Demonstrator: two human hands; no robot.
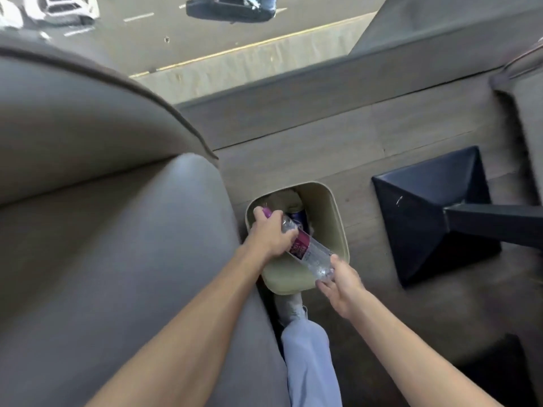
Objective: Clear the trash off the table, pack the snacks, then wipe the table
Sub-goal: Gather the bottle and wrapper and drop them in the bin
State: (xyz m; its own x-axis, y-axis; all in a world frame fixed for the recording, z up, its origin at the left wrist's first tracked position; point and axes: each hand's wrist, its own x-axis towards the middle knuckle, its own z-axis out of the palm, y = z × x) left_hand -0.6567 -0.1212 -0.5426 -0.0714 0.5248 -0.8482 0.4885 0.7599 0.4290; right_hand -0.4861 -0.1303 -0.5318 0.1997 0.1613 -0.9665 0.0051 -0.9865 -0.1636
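Wood-plank flooring runs under a big window (235, 39) that looks down on a road with cars. A grey sofa (117, 230) fills the left side, and the black pyramid-shaped table base (432, 210) stands to the right. Between them, on the floor and right against the sofa's edge, sits a beige trash bin (338, 218) with rounded corners. A dark blue can (298, 218) and some pale crumpled stuff I can't make out lie at its bottom.

The person leans over the bin with both bare arms stretched down. A clear plastic bottle (308, 251) with a magenta label and a purple cap hangs slanted over the bin's mouth, cap end toward the far-left corner and base toward the near rim.

The left hand (271, 233) grips the bottle's upper part. Its fingers curl over the shoulder and neck, and the cap pokes out beyond the knuckles.

The right hand (343, 284) is at the bottle's base with its fingers (323, 286) spread and nearly straight. The thumb lies above the base and the fingertips touch below it, a loose cradle and no clench.

Below the bin, a pale grey trouser leg (308, 356) and a light shoe (289, 308) show beside the sofa.
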